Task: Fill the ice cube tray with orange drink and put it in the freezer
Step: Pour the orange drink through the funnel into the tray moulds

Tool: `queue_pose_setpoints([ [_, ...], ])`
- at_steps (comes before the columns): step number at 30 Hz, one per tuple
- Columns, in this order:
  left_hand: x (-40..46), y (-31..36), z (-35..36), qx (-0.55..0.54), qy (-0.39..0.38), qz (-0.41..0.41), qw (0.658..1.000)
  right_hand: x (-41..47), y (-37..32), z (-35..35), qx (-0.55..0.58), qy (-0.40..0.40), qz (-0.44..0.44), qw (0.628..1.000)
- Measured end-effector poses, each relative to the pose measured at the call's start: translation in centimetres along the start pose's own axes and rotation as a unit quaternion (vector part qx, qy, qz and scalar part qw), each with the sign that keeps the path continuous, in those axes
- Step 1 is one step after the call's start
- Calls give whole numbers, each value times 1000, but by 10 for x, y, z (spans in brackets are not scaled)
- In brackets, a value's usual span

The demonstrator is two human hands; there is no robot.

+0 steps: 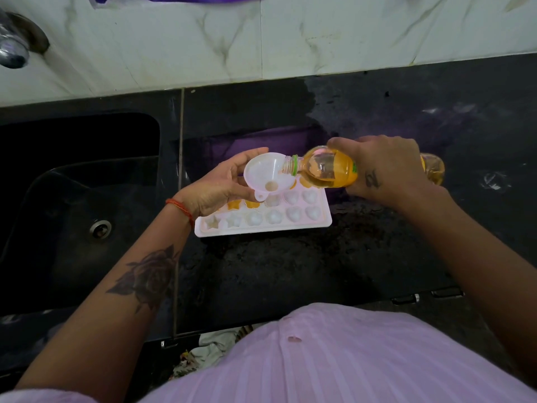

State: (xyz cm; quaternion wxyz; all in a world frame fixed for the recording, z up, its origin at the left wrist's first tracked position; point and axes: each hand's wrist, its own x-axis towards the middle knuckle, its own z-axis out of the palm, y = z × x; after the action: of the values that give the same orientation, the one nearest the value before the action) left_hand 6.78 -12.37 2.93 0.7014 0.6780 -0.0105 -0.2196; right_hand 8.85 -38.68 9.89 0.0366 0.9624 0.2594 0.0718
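A pale pink ice cube tray (pixel 325 221) with star, round and heart cells lies on the black counter. Some cells in its far and left part hold orange drink; the near row looks empty. My left hand (pixel 216 187) holds a white funnel (pixel 266 175) over the tray's middle. My right hand (pixel 386 167) grips an orange drink bottle (pixel 328 170), tipped sideways with its open neck resting in the funnel's rim. The bottle is partly full.
A black sink (pixel 72 205) with a steel drain lies to the left. A tap (pixel 14 45) juts from the white marble-look wall. The counter's front edge runs below the tray. Purple reflection shows on the counter behind the tray.
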Motion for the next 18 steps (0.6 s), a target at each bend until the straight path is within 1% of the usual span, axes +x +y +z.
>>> queue_pose_setpoints([
  [9,1,0,0,-4,-7,0,1000,2,1,-1,8,5,0,1000],
  [15,1,2,-1,-16,-5,2,1000,1,0,-6,55,-26,9,998],
  [18,3,6,1,-24,-10,0,1000,0,1,-5,79,-29,24,996],
])
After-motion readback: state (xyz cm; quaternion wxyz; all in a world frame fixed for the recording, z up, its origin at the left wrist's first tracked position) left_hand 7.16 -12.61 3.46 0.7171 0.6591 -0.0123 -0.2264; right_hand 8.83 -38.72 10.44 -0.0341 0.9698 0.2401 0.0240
